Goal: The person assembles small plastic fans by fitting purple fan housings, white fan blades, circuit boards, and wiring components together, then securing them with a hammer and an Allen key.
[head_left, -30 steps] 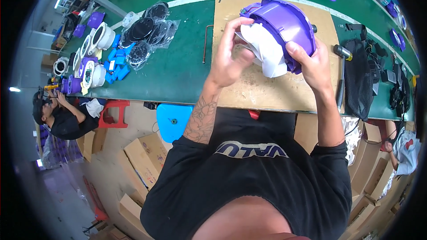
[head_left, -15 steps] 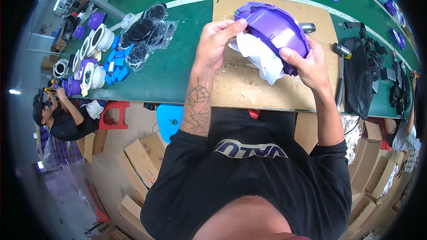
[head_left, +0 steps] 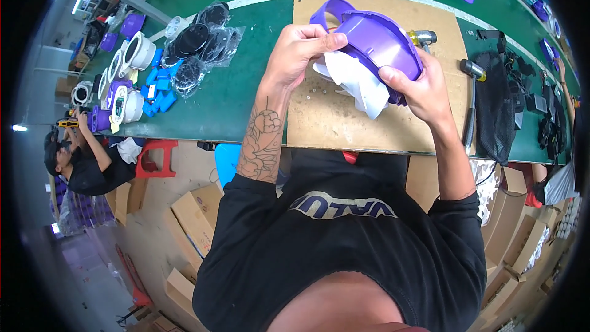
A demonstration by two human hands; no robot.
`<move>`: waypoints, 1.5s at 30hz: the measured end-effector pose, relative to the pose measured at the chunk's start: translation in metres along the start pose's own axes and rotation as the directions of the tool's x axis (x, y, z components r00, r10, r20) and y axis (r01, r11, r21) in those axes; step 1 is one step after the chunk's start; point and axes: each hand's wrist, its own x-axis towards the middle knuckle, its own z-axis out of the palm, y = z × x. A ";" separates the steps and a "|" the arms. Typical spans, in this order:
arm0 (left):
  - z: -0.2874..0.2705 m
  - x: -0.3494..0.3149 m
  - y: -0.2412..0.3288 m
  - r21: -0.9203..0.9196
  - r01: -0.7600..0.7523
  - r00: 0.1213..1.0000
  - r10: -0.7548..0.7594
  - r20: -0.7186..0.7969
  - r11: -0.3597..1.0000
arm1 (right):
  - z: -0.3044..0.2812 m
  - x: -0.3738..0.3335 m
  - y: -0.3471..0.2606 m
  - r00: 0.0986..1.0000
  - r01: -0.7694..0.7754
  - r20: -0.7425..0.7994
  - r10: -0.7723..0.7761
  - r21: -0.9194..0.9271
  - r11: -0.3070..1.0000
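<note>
Above the cardboard sheet, I hold a round purple plastic housing point(head_left: 381, 40) tilted on its side. White overlapping blade-like flaps point(head_left: 356, 83) hang out of its near side. My right hand point(head_left: 424, 86) grips the housing's right rim, thumb on the near edge and fingers hidden behind. At its left edge, my left hand point(head_left: 301, 55) is closed in a pinch, thumb pressed toward the rim. A purple curved band point(head_left: 334, 11) shows just beyond that hand; I cannot tell whether it is joined to the housing.
The cardboard sheet point(head_left: 319, 126) covers part of the green table point(head_left: 215, 107). Nearby are a yellow-and-black handled tool point(head_left: 423, 37), a second tool point(head_left: 472, 69) with a cord, and a black mesh bag point(head_left: 496, 104). Bagged black discs point(head_left: 195, 42) and blue blocks point(head_left: 161, 89) lie left. A co-worker point(head_left: 92, 160) sits far left.
My left hand has shifted slightly left, and the housing has turned a little. The purple band now stands out beyond the left hand. More of the yellow-handled tool shows.
</note>
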 end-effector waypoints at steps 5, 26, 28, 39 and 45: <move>0.002 0.004 -0.002 -0.029 -0.026 1.000 0.026 -0.012 0.999 | 0.001 0.002 0.007 0.999 -0.041 -0.008 0.041 0.000 0.999; 0.007 -0.025 -0.026 -0.137 -0.108 0.952 0.063 -0.300 0.985 | -0.009 0.013 0.032 0.977 -0.065 -0.186 0.104 0.203 0.977; 0.018 -0.033 -0.037 -0.227 -0.056 0.969 -0.001 -0.247 0.972 | -0.007 0.014 0.034 0.977 -0.066 -0.175 0.118 0.278 0.958; 0.038 -0.026 -0.041 -0.751 0.110 0.960 -0.265 -0.089 0.652 | -0.008 0.003 0.030 0.988 0.049 -0.154 -0.026 0.146 0.988; 0.023 -0.021 -0.071 -0.745 0.153 0.944 -0.319 -0.084 0.649 | -0.005 -0.004 0.017 0.988 0.133 -0.091 -0.124 0.099 0.986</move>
